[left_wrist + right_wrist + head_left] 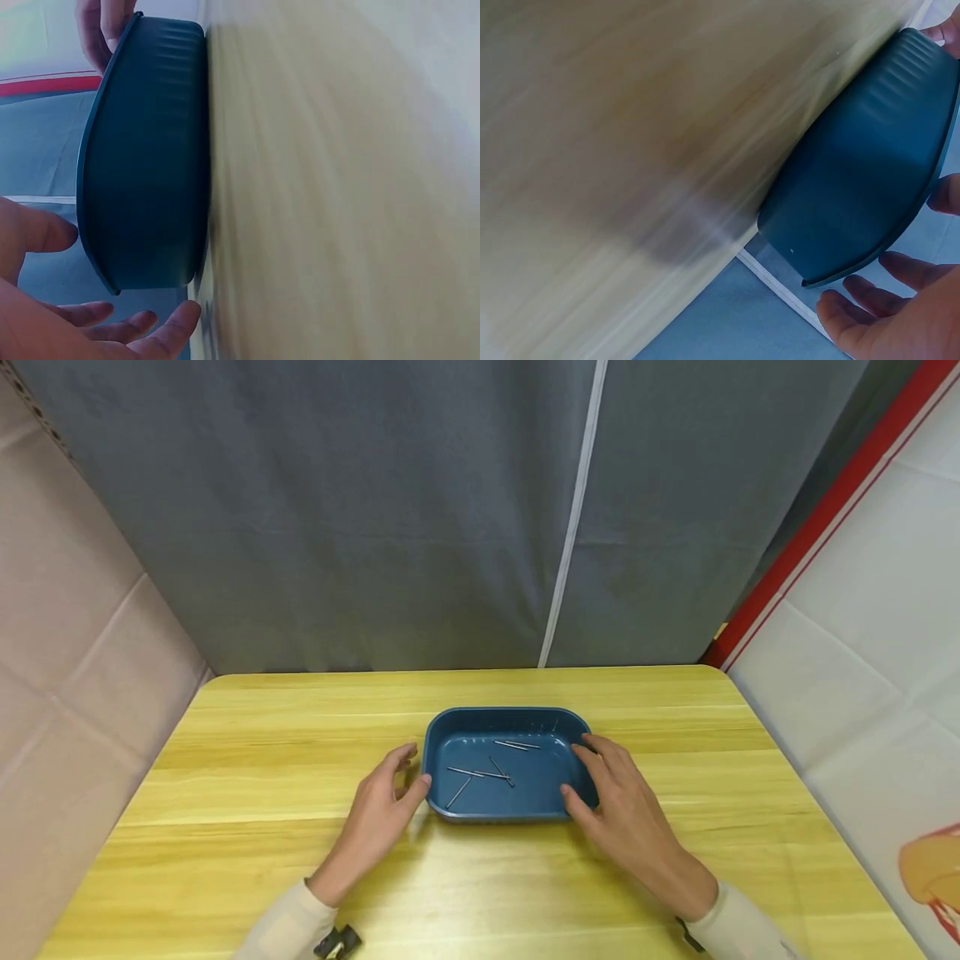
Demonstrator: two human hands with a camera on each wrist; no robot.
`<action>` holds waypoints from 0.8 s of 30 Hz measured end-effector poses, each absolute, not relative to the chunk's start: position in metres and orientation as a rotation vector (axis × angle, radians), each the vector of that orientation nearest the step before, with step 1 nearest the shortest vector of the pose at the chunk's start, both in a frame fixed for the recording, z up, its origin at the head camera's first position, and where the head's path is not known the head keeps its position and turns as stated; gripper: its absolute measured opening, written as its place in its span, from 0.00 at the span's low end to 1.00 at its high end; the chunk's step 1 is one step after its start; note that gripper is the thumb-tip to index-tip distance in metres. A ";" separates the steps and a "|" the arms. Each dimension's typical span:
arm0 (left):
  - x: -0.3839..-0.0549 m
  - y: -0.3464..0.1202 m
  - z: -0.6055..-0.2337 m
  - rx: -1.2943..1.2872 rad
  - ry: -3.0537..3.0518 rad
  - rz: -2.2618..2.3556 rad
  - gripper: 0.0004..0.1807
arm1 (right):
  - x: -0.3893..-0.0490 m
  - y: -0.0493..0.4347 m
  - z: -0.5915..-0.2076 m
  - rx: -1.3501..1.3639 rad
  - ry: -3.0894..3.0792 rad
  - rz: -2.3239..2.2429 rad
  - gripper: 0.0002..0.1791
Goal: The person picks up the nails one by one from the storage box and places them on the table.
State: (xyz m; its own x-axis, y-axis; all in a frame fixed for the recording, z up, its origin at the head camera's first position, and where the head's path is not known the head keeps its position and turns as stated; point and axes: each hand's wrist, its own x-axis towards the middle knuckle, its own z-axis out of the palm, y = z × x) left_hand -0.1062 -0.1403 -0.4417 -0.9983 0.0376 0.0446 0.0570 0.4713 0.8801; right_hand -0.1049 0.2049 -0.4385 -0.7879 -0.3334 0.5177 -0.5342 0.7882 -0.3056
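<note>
A dark blue rectangular tray (536, 792) with rounded corners sits upright on the wooden table. Several thin metal nails (480, 773) lie scattered on its floor. At the tray's left end is my left hand (378, 814), its thumb tip right at the rim and its fingers extended beside the end wall. My right hand (633, 818) is at the opposite end, fingers spread, with the thumb and fingertips overlapping the right rim in the head view. The left wrist view shows the tray's outer wall (146, 165) between both hands, with fingers loosely bent around its near end.
The light wood table (262, 777) extends to both sides of the tray. Behind it hangs a grey curtain (375, 527) with a pale vertical strip (573, 518). White panels (862, 635) stand at the right, with a red border (825, 518); another pale panel (75, 610) flanks the left.
</note>
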 end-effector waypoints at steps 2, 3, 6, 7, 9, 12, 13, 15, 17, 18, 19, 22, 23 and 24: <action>-0.106 -0.140 -0.442 -0.073 -2.677 -1.622 0.33 | -0.106 0.203 -0.439 0.651 -2.546 0.624 0.31; -0.106 -0.140 -0.443 -0.065 -2.677 -1.636 0.33 | -0.106 0.202 -0.439 0.649 -2.552 0.626 0.31; -0.105 -0.138 -0.443 -0.039 -2.665 -1.682 0.32 | -0.108 0.199 -0.439 0.646 -2.568 0.620 0.29; -0.105 -0.138 -0.444 -0.033 -2.660 -1.699 0.32 | -0.108 0.198 -0.439 0.647 -2.569 0.616 0.29; -0.105 -0.137 -0.445 -0.024 -2.645 -1.727 0.31 | -0.109 0.197 -0.440 0.651 -2.566 0.613 0.28; -0.104 -0.136 -0.445 -0.015 -2.614 -1.772 0.31 | -0.110 0.195 -0.440 0.665 -2.556 0.614 0.27; -0.104 -0.135 -0.445 -0.014 -2.600 -1.796 0.30 | -0.110 0.195 -0.440 0.670 -2.554 0.617 0.27; -0.104 -0.135 -0.446 -0.007 -2.567 -1.848 0.30 | -0.111 0.193 -0.439 0.680 -2.549 0.621 0.26; -0.104 -0.134 -0.446 0.005 -2.532 -1.909 0.29 | -0.113 0.191 -0.438 0.690 -2.548 0.623 0.26; -0.104 -0.134 -0.446 0.010 -2.514 -1.940 0.29 | -0.113 0.190 -0.438 0.695 -2.549 0.625 0.26; -0.105 -0.134 -0.447 0.010 -2.494 -1.971 0.29 | -0.114 0.189 -0.438 0.697 -2.552 0.626 0.26; -0.104 -0.132 -0.447 0.010 -2.442 -2.050 0.28 | -0.116 0.186 -0.438 0.703 -2.565 0.627 0.25; -0.104 -0.132 -0.447 0.009 -2.426 -2.074 0.28 | -0.116 0.185 -0.438 0.706 -2.568 0.628 0.25; -0.104 -0.131 -0.447 0.007 -2.411 -2.099 0.27 | -0.117 0.184 -0.438 0.709 -2.569 0.629 0.25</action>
State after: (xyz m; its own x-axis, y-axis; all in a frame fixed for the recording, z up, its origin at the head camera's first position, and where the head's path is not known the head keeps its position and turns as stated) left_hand -0.1039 -0.1313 -0.4468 -0.9985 0.0327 -0.0446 -0.0397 0.1381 0.9896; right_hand -0.1170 0.1839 -0.4382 -0.7909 -0.3765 0.4824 -0.5567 0.7699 -0.3119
